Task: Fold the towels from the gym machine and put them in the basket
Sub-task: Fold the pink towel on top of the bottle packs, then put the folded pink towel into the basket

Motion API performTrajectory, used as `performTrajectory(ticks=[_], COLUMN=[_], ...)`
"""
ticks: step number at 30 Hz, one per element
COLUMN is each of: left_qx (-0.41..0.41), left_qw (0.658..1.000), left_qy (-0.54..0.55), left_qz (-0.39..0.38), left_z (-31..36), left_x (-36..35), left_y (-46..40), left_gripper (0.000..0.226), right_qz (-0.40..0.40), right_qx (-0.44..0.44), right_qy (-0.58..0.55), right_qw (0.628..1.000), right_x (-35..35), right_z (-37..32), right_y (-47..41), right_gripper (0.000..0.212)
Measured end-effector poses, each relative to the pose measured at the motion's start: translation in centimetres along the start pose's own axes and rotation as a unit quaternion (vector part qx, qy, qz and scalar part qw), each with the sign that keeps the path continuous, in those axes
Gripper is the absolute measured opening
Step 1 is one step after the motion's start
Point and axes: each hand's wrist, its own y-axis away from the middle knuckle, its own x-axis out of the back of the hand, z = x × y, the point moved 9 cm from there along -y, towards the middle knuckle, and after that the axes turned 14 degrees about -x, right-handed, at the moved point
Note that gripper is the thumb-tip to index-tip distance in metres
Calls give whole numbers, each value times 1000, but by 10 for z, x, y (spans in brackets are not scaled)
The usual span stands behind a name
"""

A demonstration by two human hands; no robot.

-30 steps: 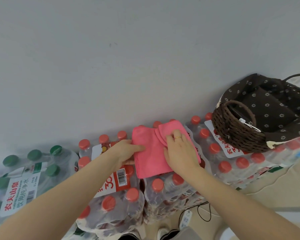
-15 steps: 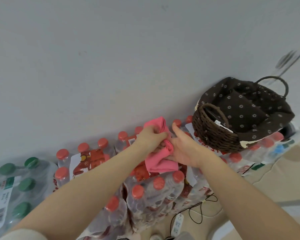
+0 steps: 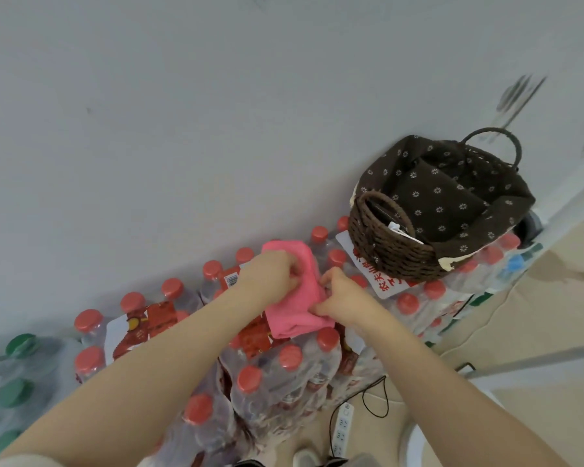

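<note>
On top of the shrink-wrapped packs of water bottles (image 3: 284, 369) with red caps, a pink towel (image 3: 292, 299) lies bunched into a small thick bundle, lifted a little at its far end — both hands are on it. The left hand (image 3: 272, 273) comes in from the lower left and curls over the towel's upper left part, its grip closed on the cloth with the fingers folded down into it. The right hand (image 3: 343, 298) reaches in from the lower right and pinches the towel's right edge, thumb and fingers pressed into the fold, so its grip too is grasping the towel. Just to the right of the hands, also standing on the bottle packs, is a dark brown woven basket (image 3: 388, 251) with looped handles and a brown flowered cloth lining (image 3: 452, 200) that spills over its rim; the towel is near it but apart from it, not inside. To the far left are more bottles with green caps (image 3: 19, 345). A pale grey wall (image 3: 216, 112) rises behind everything. Down on the floor near the person's feet lie a white power strip (image 3: 343, 424) and a black cable (image 3: 380, 397).
</note>
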Motion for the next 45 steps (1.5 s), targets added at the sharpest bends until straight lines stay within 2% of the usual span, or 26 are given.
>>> performTrajectory(ticks=[1,3,5,7,9,10,11,13,14,15,17,18,21,23,25,26,27,29,31,33,34,36,37,39,44,45], left_qx=[-41,-171,-305,-310,-255,-235,-222,-202,-193,-188,-189,-193,-194,-185,-184,-193,-207,-231,-242,-218,-193,-159,-168,-209,-256,-258], left_qw=[991,950,908,916,935,938,939,940,941,945,956,962,975,981,979,975,971,969,970,967,954,881,848,825,845,846], left_qy=[-126,-254,-284,-250,-228,-238,-247,-264,-266,-259,-216,-189,-103,-54,-46,-60,-68,-42,19,130,225,436,490,505,422,413], left_qz=[5,55,53,-39,-93,-93,-91,-80,-79,-73,-55,-47,-20,-27,-72,-93,-101,-80,-30,25,52,91,111,141,206,217], left_z=[6,27,42,23,-1,-5,-8,-8,-9,-9,-7,-4,-6,-13,-20,-22,-24,-25,-23,-17,-12,7,20,51,123,136], left_x=[6,12,3,-12,-17,-16,-17,-15,-16,-16,-15,-13,-6,-6,-12,-13,-13,-5,11,29,39,56,66,88,125,129], left_y=[-3,-6,-2,-5,-8,-7,-8,-8,-10,-11,-12,-13,-14,-15,-13,-13,-13,-14,-16,-15,-15,-16,-18,-26,-68,-79], left_gripper=[26,35,48,69,83,84,82,69,60,53,47,45,46,59,94,105,105,84,64,47,38,19,14,11,28,27], right_qz=[-14,-31,-52,-28,65,146,249,390,392,351,238,211,155,154,181,204,231,266,271,267,257,206,189,202,332,329], right_qx=[-8,-18,-34,-51,-42,-19,34,212,284,304,248,219,142,95,64,55,48,47,60,66,73,94,102,124,128,124], right_qy=[-16,-58,-128,-179,-134,-59,20,120,149,176,211,221,126,4,-38,-37,-40,-70,-121,-169,-219,-367,-418,-457,-433,-446], right_qw=[1000,998,990,982,988,987,968,888,863,868,915,926,970,983,981,977,971,960,953,947,938,902,883,858,828,823], right_x=[-1,-2,-6,-4,4,10,17,11,-2,-14,-34,-37,-37,-27,-17,-11,-4,11,25,43,54,76,87,117,203,217], right_z=[4,11,19,21,15,7,-8,-41,-47,-44,-23,-12,8,15,20,22,23,23,19,15,14,11,11,12,33,40], right_y=[-3,-7,-11,-11,-4,5,21,56,67,66,49,44,33,28,25,26,28,36,46,58,64,77,83,93,101,95], right_gripper=[41,42,43,42,41,44,45,31,19,25,64,79,92,87,71,59,46,27,26,32,30,15,12,17,28,28])
